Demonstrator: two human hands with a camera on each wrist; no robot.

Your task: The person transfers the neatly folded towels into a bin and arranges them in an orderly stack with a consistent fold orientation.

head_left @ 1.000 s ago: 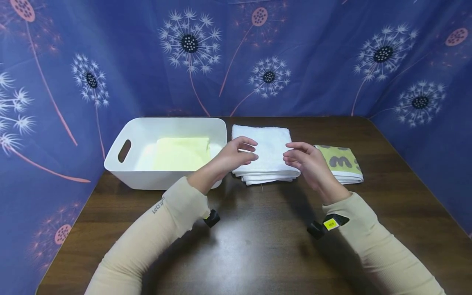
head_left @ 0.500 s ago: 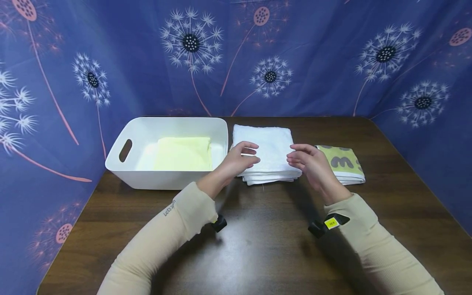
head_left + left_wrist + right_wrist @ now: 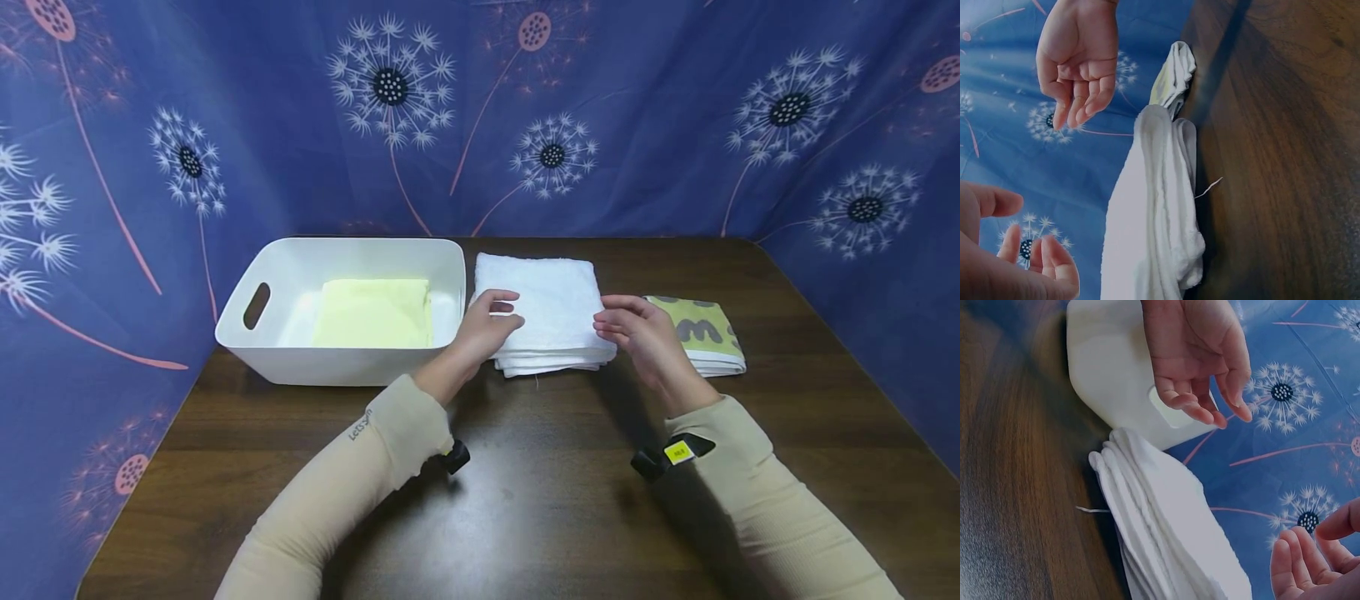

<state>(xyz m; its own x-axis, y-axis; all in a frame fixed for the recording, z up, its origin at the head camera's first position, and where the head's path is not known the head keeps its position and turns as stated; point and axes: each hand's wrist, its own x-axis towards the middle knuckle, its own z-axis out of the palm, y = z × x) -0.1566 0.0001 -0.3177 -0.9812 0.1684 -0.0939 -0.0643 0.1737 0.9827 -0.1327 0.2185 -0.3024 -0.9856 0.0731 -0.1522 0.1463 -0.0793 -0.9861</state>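
A folded white towel [image 3: 551, 292] lies in thick layers on the table, a loose thread hanging from its front edge. My left hand [image 3: 483, 329] hovers over its left side, fingers relaxed and thumb apart, holding nothing. Over the right edge is my right hand [image 3: 648, 337], fingers loosely bent and nothing in them. Both wrist views show a gap between the hands and the towel layers [image 3: 1154, 206]. In the right wrist view the left hand [image 3: 1200, 356] hangs above the far end of the towel [image 3: 1166, 525].
Left of the towel stands a white bin [image 3: 337, 367] with a handle hole; a folded pale yellow cloth [image 3: 375, 312] lies inside. A folded yellow-green towel with grey shapes [image 3: 701, 333] lies to the right. A blue dandelion-print curtain [image 3: 480, 117] hangs behind the brown table [image 3: 525, 500].
My left hand has shifted slightly right, then settled near the towel's left side. The right hand has drifted a little right, toward the towel's right edge. The towels and bin stay put.
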